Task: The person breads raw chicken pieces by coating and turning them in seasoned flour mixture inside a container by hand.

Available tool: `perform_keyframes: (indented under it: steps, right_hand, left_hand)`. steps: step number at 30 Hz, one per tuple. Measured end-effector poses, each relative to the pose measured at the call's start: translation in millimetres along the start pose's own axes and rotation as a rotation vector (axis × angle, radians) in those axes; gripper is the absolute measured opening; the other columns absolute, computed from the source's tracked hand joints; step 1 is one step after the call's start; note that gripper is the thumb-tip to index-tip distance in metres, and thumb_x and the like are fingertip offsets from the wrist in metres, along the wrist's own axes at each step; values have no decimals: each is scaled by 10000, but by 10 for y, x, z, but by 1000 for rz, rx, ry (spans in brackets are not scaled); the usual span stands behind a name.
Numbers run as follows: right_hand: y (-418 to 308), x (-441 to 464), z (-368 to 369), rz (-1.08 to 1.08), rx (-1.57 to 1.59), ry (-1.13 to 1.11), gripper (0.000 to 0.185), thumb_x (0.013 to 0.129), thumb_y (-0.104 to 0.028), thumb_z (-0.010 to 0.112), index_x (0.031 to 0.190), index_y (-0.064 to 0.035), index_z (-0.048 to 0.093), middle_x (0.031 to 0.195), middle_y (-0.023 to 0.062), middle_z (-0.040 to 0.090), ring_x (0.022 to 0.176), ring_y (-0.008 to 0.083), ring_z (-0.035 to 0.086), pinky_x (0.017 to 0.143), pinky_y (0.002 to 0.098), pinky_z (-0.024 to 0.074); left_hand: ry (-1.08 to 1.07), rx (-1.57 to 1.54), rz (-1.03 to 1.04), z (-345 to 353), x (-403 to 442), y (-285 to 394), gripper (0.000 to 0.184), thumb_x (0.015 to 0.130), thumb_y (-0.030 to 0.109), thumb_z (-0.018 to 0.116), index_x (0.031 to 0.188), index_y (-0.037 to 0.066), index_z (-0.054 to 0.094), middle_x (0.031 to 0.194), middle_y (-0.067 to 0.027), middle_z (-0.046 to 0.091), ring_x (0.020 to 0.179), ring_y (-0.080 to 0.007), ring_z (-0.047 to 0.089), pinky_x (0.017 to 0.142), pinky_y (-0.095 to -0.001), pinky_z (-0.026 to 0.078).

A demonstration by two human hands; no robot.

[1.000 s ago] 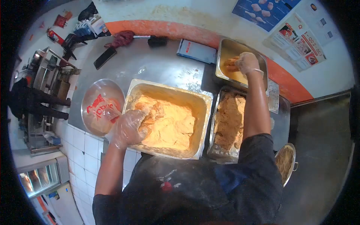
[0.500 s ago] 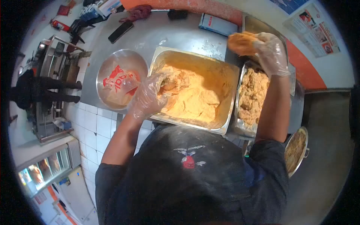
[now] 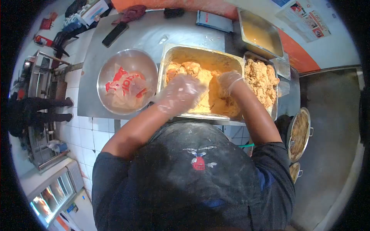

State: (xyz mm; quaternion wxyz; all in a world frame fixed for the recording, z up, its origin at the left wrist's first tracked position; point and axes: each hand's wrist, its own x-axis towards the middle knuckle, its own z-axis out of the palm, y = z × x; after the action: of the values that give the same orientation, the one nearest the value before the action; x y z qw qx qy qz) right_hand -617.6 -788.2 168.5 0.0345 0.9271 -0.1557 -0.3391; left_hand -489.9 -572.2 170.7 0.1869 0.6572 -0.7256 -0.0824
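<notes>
Both my hands wear clear plastic gloves and are in a deep steel pan (image 3: 165, 57) of orange-yellow breading flour (image 3: 206, 86). My left hand (image 3: 183, 94), smeared by motion, is over the middle-left of the flour. My right hand (image 3: 230, 82) reaches down at the pan's right side, its fingers partly hidden in the flour. Coated pieces, apparently chicken (image 3: 189, 68), lie in the pan's far left corner. Right of the pan, a steel tray (image 3: 274, 109) is heaped with breaded pieces (image 3: 261, 79).
A steel bowl (image 3: 106, 65) on the left holds a plastic bag (image 3: 129, 86) with red lettering. A pan of yellowish liquid (image 3: 260, 34) stands at far right. A phone (image 3: 115, 34) and a flat box (image 3: 214, 21) lie along the back. Round pots (image 3: 299, 134) stand at lower right.
My right hand has come down from the upper right into the flour pan; the coated piece it held no longer shows in it. My left hand has shifted right. The camera view has turned.
</notes>
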Motion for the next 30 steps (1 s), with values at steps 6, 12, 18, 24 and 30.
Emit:
perform_keyframes:
  steps: [6,12,18,24,30]
  right_hand:
    - [-104,-209,-133,-73,10,-33,384,823,-334,761,1093,-61,777,1095,201,760,998,363,753,852,476,596]
    - [-110,-162,-68,96,120,76,392,941,-387,631,1132,-87,798,1219,165,754,1152,328,723,1023,435,522]
    - [-82,-61,-91,10,54,68,367,893,-395,678,1094,-120,814,1128,122,786,1115,321,733,985,447,537]
    - [-64,39,60,-149,7,22,266,868,-328,696,996,-137,831,1047,133,796,1043,316,756,873,455,587]
    - [50,-46,-112,-14,296,184,281,890,-233,701,1107,-70,772,1077,206,758,1021,382,729,894,456,571]
  left_hand:
    - [-461,287,35,307,626,309,278,862,259,673,1078,120,778,1050,-112,748,1101,-284,660,955,-440,480]
    - [-652,293,-2,503,829,293,342,884,293,676,1137,94,792,1164,-123,756,1208,-304,645,1065,-480,445]
    - [-651,337,196,491,793,228,273,897,216,666,1109,109,802,1188,-125,755,1227,-312,658,1114,-535,428]
    - [-612,283,264,292,689,40,278,895,232,664,1110,83,762,1112,-135,744,1157,-327,667,1080,-566,432]
    - [-410,249,237,126,492,-136,256,892,234,694,1099,87,728,1023,-141,722,1070,-318,682,1025,-505,477]
